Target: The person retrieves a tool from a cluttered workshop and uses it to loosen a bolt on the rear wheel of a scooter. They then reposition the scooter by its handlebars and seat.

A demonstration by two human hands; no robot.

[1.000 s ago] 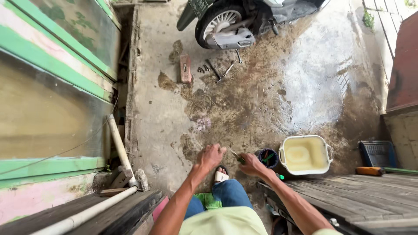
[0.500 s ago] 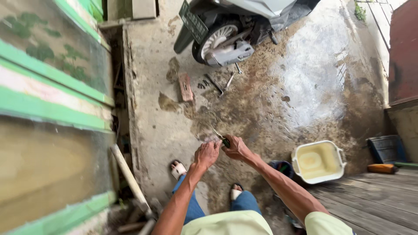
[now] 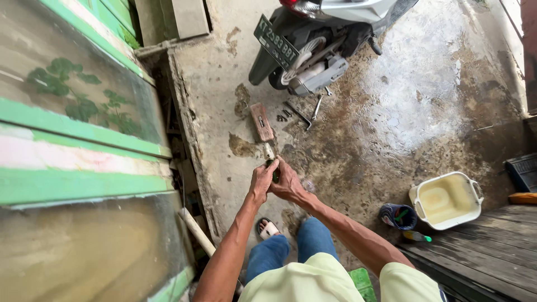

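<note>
Both hands were clamped on one small tool [image 3: 270,155]: left hand [image 3: 262,182] and right hand [image 3: 288,183] pressed together around its dark handle. Probably light, rigid; grip the handle.

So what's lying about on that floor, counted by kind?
Scooters: 1
Wooden blocks: 1
Metal hand tools near the wheel: 2 that I can make out, a spanner and a bar
Cream tubs: 1
Dark cups: 1
Small bottles with a green cap: 1
Total: 7

Left hand and right hand together hold a small tool, not counted.
</note>
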